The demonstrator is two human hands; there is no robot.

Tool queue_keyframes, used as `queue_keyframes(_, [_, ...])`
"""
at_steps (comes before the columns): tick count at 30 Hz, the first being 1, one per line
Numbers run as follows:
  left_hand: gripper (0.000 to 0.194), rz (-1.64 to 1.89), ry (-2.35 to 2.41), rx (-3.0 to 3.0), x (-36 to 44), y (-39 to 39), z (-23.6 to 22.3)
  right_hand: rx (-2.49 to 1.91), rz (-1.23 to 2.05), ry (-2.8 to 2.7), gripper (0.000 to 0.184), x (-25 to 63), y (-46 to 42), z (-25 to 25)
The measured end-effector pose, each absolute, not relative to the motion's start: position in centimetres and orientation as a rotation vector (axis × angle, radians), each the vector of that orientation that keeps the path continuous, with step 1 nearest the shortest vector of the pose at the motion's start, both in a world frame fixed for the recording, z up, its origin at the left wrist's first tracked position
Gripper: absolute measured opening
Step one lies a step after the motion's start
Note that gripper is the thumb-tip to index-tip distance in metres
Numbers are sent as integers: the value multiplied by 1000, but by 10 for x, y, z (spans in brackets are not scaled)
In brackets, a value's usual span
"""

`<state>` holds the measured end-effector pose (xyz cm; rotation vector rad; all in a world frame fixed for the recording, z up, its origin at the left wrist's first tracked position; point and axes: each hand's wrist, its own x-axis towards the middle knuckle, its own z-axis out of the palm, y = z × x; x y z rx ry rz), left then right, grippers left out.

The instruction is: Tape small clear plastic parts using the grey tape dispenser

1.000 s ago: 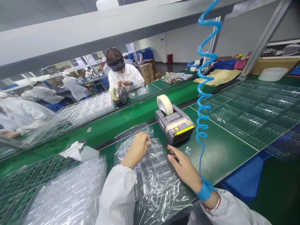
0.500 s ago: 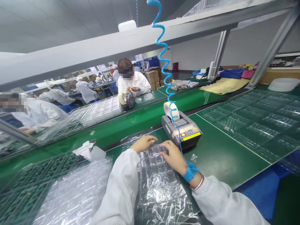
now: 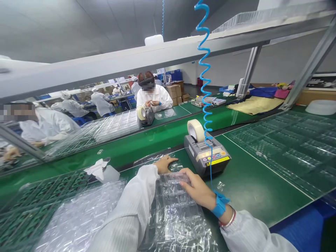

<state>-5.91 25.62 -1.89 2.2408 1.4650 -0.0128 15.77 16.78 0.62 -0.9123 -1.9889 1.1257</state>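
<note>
Fingers of your right hand (image 3: 196, 189) curl over the edge of the clear blister tray (image 3: 174, 210), just left of the tape dispenser (image 3: 206, 155); your left hand (image 3: 165, 164) lies flat, released. You seem to be handling this tray; lifting it looks next.

Illumination was bright and even, falling from above, with only faint, soft shadows. Specular glare appeared on the clear plastic trays (image 3: 288, 154). Wide-angle distortion curved the frame edges, bending the shelf beam (image 3: 105, 66), while focus remained acceptable throughout.
</note>
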Motion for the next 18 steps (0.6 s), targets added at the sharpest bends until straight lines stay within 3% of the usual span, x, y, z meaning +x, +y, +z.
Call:
queue_keyframes(10, [74,-205,1310,2338,-70,269,-17,-813,1105,-1971,26,159,130,34])
queue_keyframes(18, [114,-333,1069,2420,-89,246,11,-744,1124,-2073,34,170,101,41])
